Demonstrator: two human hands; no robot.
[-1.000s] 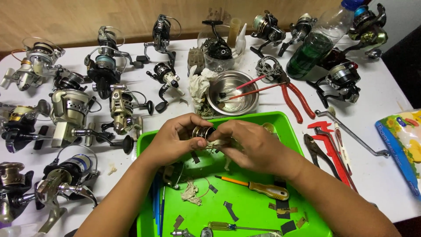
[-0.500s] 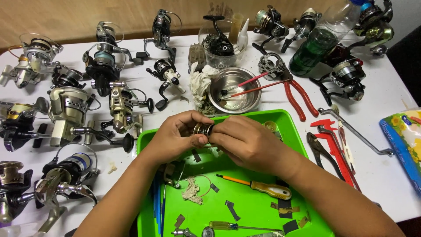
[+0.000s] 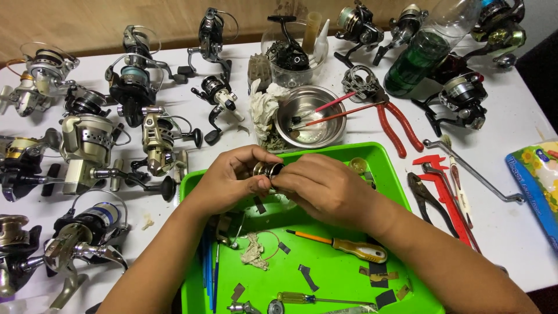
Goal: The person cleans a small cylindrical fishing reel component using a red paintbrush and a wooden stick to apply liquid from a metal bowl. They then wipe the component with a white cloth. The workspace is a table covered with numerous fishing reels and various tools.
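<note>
Right now both hands meet over the green tray [image 3: 383,168], pinching one small round metal reel part [image 3: 268,170] between them: the left hand [image 3: 232,177] cups it from its side with thumb and fingers curled around the dark, shiny barrel, while the right hand [image 3: 325,189] closes over the other end, fingertips pressed to its rim. By the look of it this is a fitting or twisting step on a small component, and the next move seems to call for a steady counter-grip and fine finger turning rather than force, since the piece is smooth and slippery-looking. Below the hands on the tray lie a screwdriver with a yellow ribbed handle [image 3: 360,251], a crumpled scrap of pale paper [image 3: 254,254] and dark flat strips. Beyond the tray's far edge sits a polished steel bowl [image 3: 311,119] with red-handled brushes in it; to the tray's right lie red-handled pliers [image 3: 398,125] and a bent metal crank rod [image 3: 474,171]. Left of the tray, many spinning reels [image 3: 87,145] in matte black, silver and gold crowd the white table [image 3: 511,116].
</note>
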